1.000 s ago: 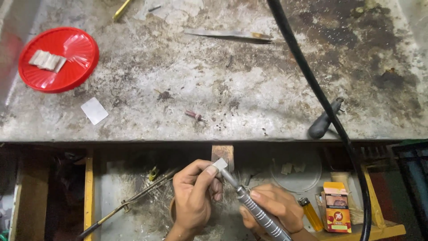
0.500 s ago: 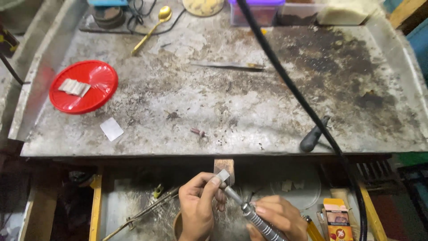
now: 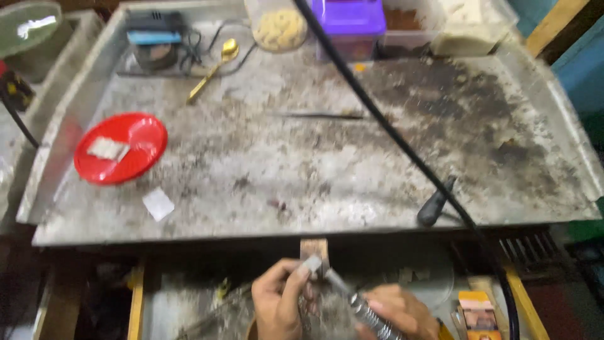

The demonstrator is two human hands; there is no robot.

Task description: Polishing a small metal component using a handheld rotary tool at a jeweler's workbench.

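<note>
Below the bench edge, the left hand (image 3: 280,302) pinches a small silvery piece (image 3: 312,263) against the wooden peg (image 3: 314,250); the right hand (image 3: 402,313) grips a rotary handpiece (image 3: 368,311). On the bench, a red dish (image 3: 129,151) holds a pale packet (image 3: 107,148).

body: two bare hands at the near edge, partly cut off by the frame | left hand (image 3: 277,305): no glove, ring or watch seen, no sleeve in view | right hand (image 3: 402,313): likewise ungloved, wrist out of view | picture blurred, nails and finer detail unclear
</note>
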